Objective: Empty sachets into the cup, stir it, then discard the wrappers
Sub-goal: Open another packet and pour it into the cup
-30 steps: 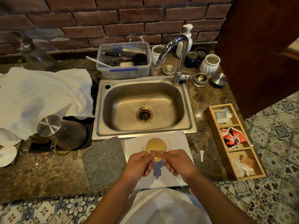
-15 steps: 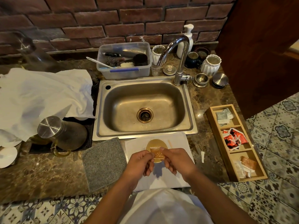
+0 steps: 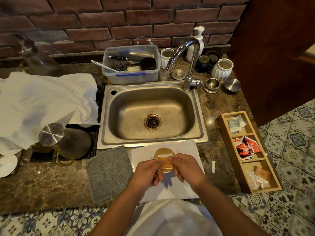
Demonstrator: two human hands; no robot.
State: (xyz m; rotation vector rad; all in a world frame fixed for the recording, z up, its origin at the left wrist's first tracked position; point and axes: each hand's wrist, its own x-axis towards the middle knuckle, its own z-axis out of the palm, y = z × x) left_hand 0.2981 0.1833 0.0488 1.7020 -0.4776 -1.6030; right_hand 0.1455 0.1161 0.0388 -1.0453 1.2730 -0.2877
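Brown paper sachet [image 3: 165, 163] pinched between both my hands: my left hand [image 3: 148, 172] closed on its left edge, my right hand [image 3: 185, 167] closed on its right edge. It hangs directly over the cup [image 3: 163, 154], which sits on the white cloth [image 3: 187, 149] just near of the sink [image 3: 201, 116]. The sachet's long axis runs left to right across the cup's mouth, its torn top edge pointing far. Both hands are about equally close. To empty it, I judge I must tip that torn edge down into the cup, which sits just beyond my fingertips. The wooden tray [image 3: 221, 123] with spare sachets lies well to the right.
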